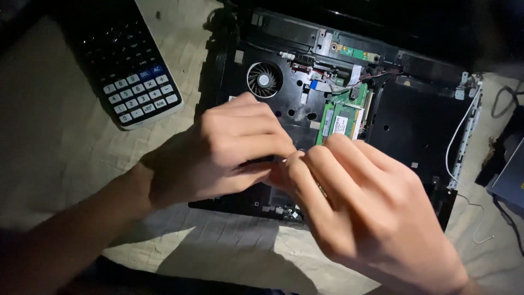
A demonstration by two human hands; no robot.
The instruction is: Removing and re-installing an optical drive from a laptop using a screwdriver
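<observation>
left hand [218, 150] curled, fingertips meeting right hand [371, 205] over opened laptop chassis [404, 125] | a small part seems pinched between both, mostly hidden, grip unclear | green memory module [343, 120] just beyond right fingers, fan [263, 80] above left | calculator [128, 65] well left

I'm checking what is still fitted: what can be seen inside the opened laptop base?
Inside the laptop base: a round fan, a green memory module and a white cable. The left hand and right hand cover the front middle.
</observation>
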